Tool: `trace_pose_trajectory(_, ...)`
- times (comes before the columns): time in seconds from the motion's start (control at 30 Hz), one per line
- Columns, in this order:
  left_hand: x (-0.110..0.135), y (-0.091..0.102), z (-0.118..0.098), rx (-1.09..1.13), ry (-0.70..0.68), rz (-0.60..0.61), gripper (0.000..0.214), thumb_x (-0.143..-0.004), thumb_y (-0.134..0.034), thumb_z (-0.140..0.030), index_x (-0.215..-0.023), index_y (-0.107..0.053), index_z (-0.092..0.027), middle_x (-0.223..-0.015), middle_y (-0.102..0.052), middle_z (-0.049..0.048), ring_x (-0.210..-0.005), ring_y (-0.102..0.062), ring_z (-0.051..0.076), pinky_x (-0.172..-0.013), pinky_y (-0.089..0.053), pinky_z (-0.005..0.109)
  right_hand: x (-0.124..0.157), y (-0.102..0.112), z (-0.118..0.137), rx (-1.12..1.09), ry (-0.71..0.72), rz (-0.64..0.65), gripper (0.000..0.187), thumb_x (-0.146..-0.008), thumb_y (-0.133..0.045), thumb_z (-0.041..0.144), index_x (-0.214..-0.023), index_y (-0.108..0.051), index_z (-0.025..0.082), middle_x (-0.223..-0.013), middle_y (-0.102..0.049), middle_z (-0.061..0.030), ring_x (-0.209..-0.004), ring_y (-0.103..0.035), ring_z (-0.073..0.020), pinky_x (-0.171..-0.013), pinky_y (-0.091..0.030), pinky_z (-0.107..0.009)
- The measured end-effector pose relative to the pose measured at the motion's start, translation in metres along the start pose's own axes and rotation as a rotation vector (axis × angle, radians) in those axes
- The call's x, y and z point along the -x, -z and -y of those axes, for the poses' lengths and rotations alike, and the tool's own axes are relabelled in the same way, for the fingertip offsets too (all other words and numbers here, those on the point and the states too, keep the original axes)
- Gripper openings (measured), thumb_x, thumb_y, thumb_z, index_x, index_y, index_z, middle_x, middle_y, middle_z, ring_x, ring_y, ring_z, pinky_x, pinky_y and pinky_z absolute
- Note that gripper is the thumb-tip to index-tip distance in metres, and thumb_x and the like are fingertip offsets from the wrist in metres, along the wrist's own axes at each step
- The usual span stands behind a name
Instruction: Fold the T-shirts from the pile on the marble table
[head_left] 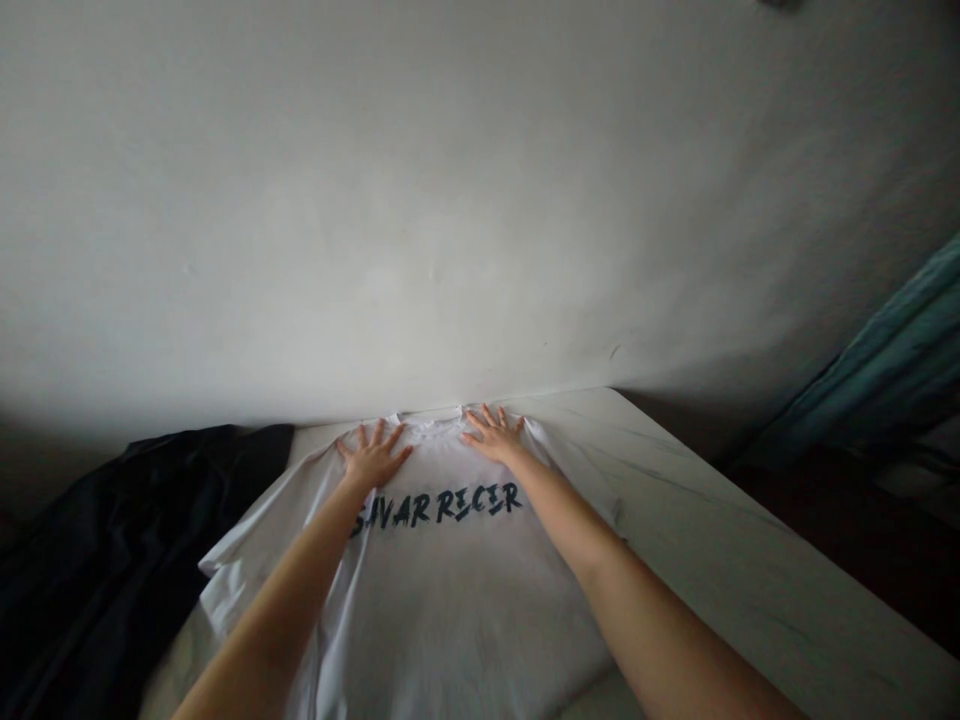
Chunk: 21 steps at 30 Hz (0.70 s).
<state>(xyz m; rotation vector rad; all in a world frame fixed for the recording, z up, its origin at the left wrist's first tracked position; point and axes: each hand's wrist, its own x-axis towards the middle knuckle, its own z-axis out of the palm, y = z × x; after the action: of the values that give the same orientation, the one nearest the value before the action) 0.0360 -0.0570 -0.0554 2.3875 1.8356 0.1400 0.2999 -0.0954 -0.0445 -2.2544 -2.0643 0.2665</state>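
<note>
**Head view: our left hand (pixel 373 458) and right hand (pixel 491 435) lie open on a white T-shirt (pixel 457 610)**

From the head camera we look down along both forearms at the table (pixel 720 510), our landmark here. The shirt lies on it with the collar (pixel 427 423) at the table's far edge, and its lower part runs toward us and out of the bottom of the frame. Its long axis points straight away from us, roughly square to that far edge. Both hands sit at the far end of the shirt, one on each side of the collar. The right hand reaches slightly farther and ends just beside the collar, while the left rests a little nearer to us on the shoulder. Neither hand grips: both are open, palms down and fingers spread on the cloth.

The shirt looks flat and face up, with small creases by the collar. A line of dark printed letters (pixel 437 506) crosses the chest just below the hands, its start partly covered by the left forearm. One sleeve (pixel 240 565) spreads out on our left. Off the table's left side lies dark cloth (pixel 127 560), teal fabric (pixel 877 370) hangs off its right side, and a pale wall (pixel 450 200) rises behind its far edge.
</note>
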Motion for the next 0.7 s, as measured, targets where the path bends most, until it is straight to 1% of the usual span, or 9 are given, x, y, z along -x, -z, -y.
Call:
trace_pose_trajectory(0.1,0.016,0.026,-0.012,-0.013,0.039,0.003,0.061,-0.092,-0.045,-0.056,-0.149,-0.040,-0.034,-0.160,-0.030,0.0154,-0.145,-0.021,0.049,-0.101,-0.013,0.083,0.019,0.018,0.012,0.011,0.066,-0.092,0.058,-0.098,-0.043,0.055,-0.151,-0.037,0.031,-0.164,-0.020,-0.0077,-0.150,-0.016,-0.0359,-0.112,-0.009,-0.072)
trace_pose_trajectory(0.17,0.044,0.045,-0.012,-0.029,-0.022,-0.075,0.061,-0.093,-0.045,-0.048,-0.149,-0.041,-0.023,-0.155,-0.038,0.0209,-0.142,-0.033,0.045,-0.107,-0.019,0.076,0.045,0.029,0.014,-0.040,0.123,-0.217,0.055,-0.099,-0.046,0.045,-0.149,-0.041,0.024,-0.162,-0.025,-0.0106,-0.149,-0.023,-0.0291,-0.117,-0.017,-0.059)
trace_pose_trajectory(0.23,0.087,0.060,-0.001,-0.009,-0.161,-0.153,0.054,-0.095,-0.041,-0.043,-0.140,-0.049,-0.016,-0.143,-0.054,0.0210,-0.132,-0.050,0.036,-0.111,-0.029,0.062,0.084,0.038,0.004,-0.157,0.184,-0.339,0.048,-0.098,-0.048,0.037,-0.142,-0.050,0.019,-0.155,-0.041,-0.0124,-0.141,-0.040,-0.0232,-0.115,-0.033,-0.042)
trace_pose_trajectory(0.3,0.143,0.068,0.021,0.056,-0.259,-0.190,0.044,-0.094,-0.040,-0.049,-0.117,-0.062,-0.019,-0.119,-0.070,0.0141,-0.112,-0.064,0.030,-0.103,-0.044,0.047,0.131,0.041,-0.021,-0.282,0.230,-0.392,0.037,-0.096,-0.049,0.034,-0.129,-0.061,0.021,-0.135,-0.063,-0.0093,-0.123,-0.059,-0.0207,-0.104,-0.045,-0.033)
trace_pose_trajectory(0.33,0.172,0.069,0.034,0.084,-0.261,-0.201,0.041,-0.093,-0.040,-0.054,-0.103,-0.065,-0.023,-0.107,-0.073,0.0104,-0.103,-0.067,0.028,-0.096,-0.049,0.043,0.155,0.041,-0.037,-0.327,0.228,-0.395,0.033,-0.095,-0.049,0.034,-0.122,-0.064,0.022,-0.122,-0.070,-0.0081,-0.111,-0.066,-0.0205,-0.096,-0.050,-0.031)
trace_pose_trajectory(0.4,0.227,0.063,0.058,0.118,-0.214,-0.227,0.039,-0.089,-0.042,-0.059,-0.084,-0.062,-0.027,-0.088,-0.072,0.0060,-0.084,-0.069,0.026,-0.082,-0.053,0.039,0.199,0.036,-0.071,-0.359,0.149,-0.407,0.027,-0.093,-0.049,0.035,-0.107,-0.069,0.023,-0.102,-0.075,-0.0071,-0.092,-0.071,-0.0209,-0.082,-0.053,-0.030)
trace_pose_trajectory(0.5,0.284,0.045,0.077,0.136,-0.128,-0.184,0.038,-0.083,-0.044,-0.063,-0.068,-0.053,-0.030,-0.071,-0.066,0.0029,-0.068,-0.066,0.025,-0.069,-0.052,0.040,0.243,0.020,-0.109,-0.342,0.010,-0.395,0.021,-0.087,-0.053,0.035,-0.090,-0.069,0.022,-0.084,-0.075,-0.0064,-0.078,-0.070,-0.0213,-0.074,-0.050,-0.030)
trace_pose_trajectory(0.6,0.312,0.026,0.072,0.113,-0.040,-0.123,0.040,-0.080,-0.044,-0.066,-0.063,-0.049,-0.030,-0.063,-0.063,0.0024,-0.064,-0.065,0.027,-0.065,-0.053,0.044,0.262,0.004,-0.122,-0.295,-0.127,-0.358,0.021,-0.083,-0.057,0.039,-0.087,-0.068,0.022,-0.079,-0.074,-0.0063,-0.075,-0.069,-0.0225,-0.069,-0.048,-0.030)
trace_pose_trajectory(0.7,0.327,0.015,0.055,0.011,-0.027,-0.184,0.042,-0.081,-0.041,-0.068,-0.068,-0.055,-0.030,-0.067,-0.064,0.0063,-0.069,-0.066,0.030,-0.071,-0.054,0.047,0.269,-0.005,-0.119,-0.203,-0.280,-0.285,0.027,-0.080,-0.062,0.049,-0.081,-0.067,0.023,-0.076,-0.073,-0.0091,-0.074,-0.070,-0.0260,-0.063,-0.045,-0.031)
